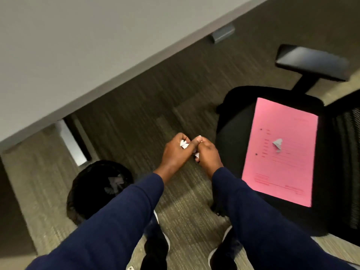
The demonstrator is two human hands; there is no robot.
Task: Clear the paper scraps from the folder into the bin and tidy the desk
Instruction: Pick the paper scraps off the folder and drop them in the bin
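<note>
Both hands, left hand [176, 151] and right hand [207, 154], are each clenched on white paper scraps [184, 144], while two scraps [278, 144] lie on one pink folder [280, 172] beside one black bin [97, 190].

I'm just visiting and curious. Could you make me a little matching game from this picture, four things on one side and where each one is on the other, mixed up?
Things:
1. pink folder
2. black bin
3. paper scraps being cleared
4. single grey scrap

Places:
A. held in the left hand and right hand, above the carpet
B. lying on the folder
C. flat on the office chair seat
D. on the floor near the desk leg, some paper already inside

Pairs: 1-C, 2-D, 3-A, 4-B
</note>
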